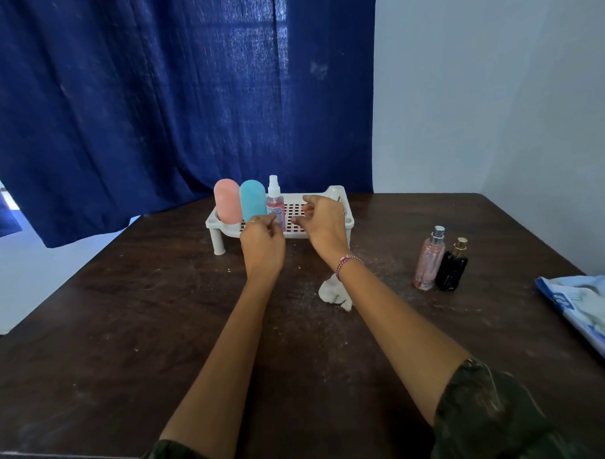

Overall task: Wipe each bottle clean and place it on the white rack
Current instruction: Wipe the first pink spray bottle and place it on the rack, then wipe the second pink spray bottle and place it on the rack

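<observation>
A white rack (212, 224) stands on short legs at the far middle of the dark table (126, 338). Three bottles stand upright at its left end: a pink bottle (227, 204), a blue bottle (252, 201) and a clear spray bottle (274, 197) of pink liquid. My left hand (262, 248) is at the rack's front, fingertips curled against the spray bottle's lower part. My right hand (323, 225) hovers over the rack's bare right half with fingers loosely curled, holding nothing. A crumpled white cloth (332, 291) lies under my right wrist.
A pink perfume bottle (428, 261) and a black bottle (451, 268) with a gold cap stand together on the table's right. A blue and white wipes pack (588, 308) lies at the right edge. A blue curtain (169, 96) hangs behind the rack.
</observation>
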